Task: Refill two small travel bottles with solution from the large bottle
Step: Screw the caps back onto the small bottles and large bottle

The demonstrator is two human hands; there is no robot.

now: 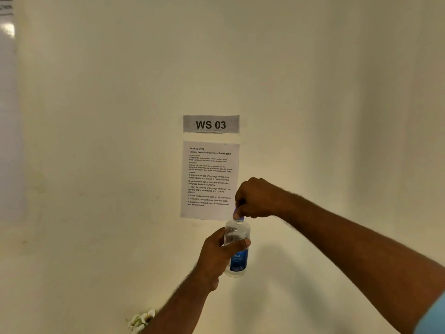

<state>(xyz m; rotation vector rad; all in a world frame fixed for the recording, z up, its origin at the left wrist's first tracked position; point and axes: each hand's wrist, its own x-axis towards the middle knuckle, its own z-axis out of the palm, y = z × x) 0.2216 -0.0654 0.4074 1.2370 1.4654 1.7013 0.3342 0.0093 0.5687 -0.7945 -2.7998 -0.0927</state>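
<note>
Against the cream wall, the large solution bottle [237,247] is held upright in the air, its blue cap [238,214] mostly hidden by the right hand [257,198] pinching it. The left hand [216,254] wraps the body, covering part of the blue label. Behind, the instruction sheet [209,179] under a "WS 03" sign [211,124] is partly blocked; white flowers [140,320] are cut off below.

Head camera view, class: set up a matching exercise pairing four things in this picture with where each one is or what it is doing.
Things:
1. left hand
2. right hand
3. grey "WS 03" paper sign
4. white printed instruction sheet

States:
A. pinches the small blue cap
B. topmost on the cream wall
C. grips the clear plastic bottle with blue label
D. fixed just below the sign

Pairs: 1-C, 2-A, 3-B, 4-D
</note>
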